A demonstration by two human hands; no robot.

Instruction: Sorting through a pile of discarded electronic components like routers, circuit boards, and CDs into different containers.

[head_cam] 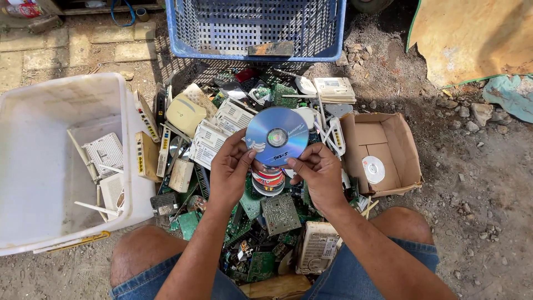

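Observation:
A shiny blue disc (276, 135) is held up flat between both hands above a heap of electronic scrap. My left hand (230, 169) pinches its lower left edge with thumb and fingers. My right hand (319, 172) grips its lower right edge. Just under the disc, between the hands, a small stack of coloured discs (268, 182) rests on the heap. Green circuit boards (279, 213) and white router shells (206, 141) lie all around. My knees in blue denim shorts frame the heap at the bottom.
A white plastic tub (33, 166) at left holds white routers with antennas. An open cardboard box (388, 153) at right holds one white disc (373, 169). A blue plastic crate (255, 28) stands at the back. Stones and dirt lie to the right.

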